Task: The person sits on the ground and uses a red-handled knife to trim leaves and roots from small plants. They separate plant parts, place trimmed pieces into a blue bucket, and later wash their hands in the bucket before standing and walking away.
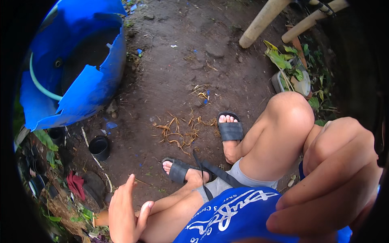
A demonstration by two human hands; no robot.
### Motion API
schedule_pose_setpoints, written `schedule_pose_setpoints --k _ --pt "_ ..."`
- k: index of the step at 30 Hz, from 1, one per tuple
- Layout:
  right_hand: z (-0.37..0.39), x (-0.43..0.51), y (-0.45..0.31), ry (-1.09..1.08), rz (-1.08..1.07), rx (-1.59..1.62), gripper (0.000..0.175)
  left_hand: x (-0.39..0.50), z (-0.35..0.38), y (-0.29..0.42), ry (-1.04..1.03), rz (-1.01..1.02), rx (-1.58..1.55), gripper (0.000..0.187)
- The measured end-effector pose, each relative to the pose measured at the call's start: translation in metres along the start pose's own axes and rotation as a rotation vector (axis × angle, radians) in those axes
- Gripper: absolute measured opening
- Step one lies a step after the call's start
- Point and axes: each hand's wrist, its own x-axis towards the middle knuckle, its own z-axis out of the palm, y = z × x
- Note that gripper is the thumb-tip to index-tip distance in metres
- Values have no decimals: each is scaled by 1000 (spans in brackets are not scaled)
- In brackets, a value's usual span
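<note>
My left hand [126,209] is raised above my left leg at the lower left. Its fingers point up, the thumb stands apart, and it holds nothing. My right hand [331,179] looms large at the right, close to the camera. Its fingers bend down over my blue shirt [240,212], which bears white writing; whatever is inside its grasp is hidden. I sit low with knees bent, in grey shorts [255,177] and black slide sandals [177,171]. A black strap [223,176] hangs across my lap. Dry brown plant strands [174,130] lie on the soil before my feet.
A broken blue plastic drum [97,88] with a pale green hose [41,86] stands at upper left. Near it are a black pot [99,148] and a dark red cloth [76,184]. Bamboo poles [261,24] and a leafy planter [278,82] are at upper right.
</note>
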Motion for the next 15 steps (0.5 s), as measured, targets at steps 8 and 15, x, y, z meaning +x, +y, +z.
schedule_pose_setpoints --k 8,15 --pt "8 -4 -9 74 188 -3 30 9 2 3 -39 47 -8 66" --pt "-2 35 -18 -359 242 -124 20 19 -1 1 -76 88 70 76"
